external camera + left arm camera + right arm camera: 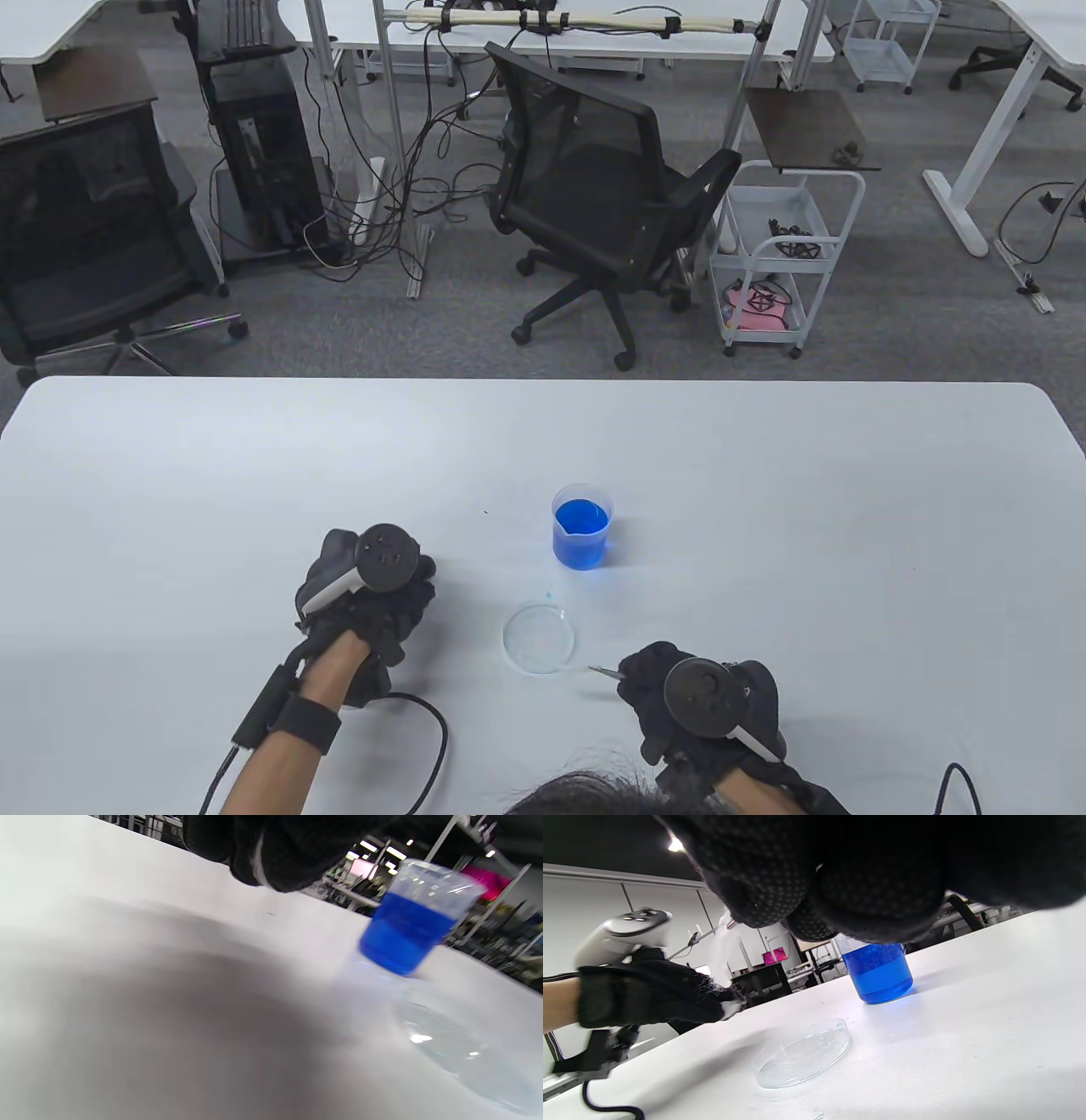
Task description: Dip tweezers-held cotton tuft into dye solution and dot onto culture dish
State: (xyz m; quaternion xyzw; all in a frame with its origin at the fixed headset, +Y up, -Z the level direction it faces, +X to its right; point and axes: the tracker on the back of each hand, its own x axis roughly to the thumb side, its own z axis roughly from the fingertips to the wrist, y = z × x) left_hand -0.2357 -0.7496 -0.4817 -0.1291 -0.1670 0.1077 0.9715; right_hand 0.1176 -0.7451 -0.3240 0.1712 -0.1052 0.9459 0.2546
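Observation:
A clear beaker of blue dye stands at mid table; it also shows in the left wrist view and the right wrist view. An empty clear culture dish lies just in front of it, also in the right wrist view. My right hand grips tweezers, whose thin tip points left at the dish's near right rim, low over the table. My left hand rests left of the dish with curled fingers pinching a small white cotton tuft.
The white table reaches far to the left and right of the beaker. Glove cables trail near the front edge. A tiny blue speck lies by the dish's far rim. Chairs and a cart stand beyond the table.

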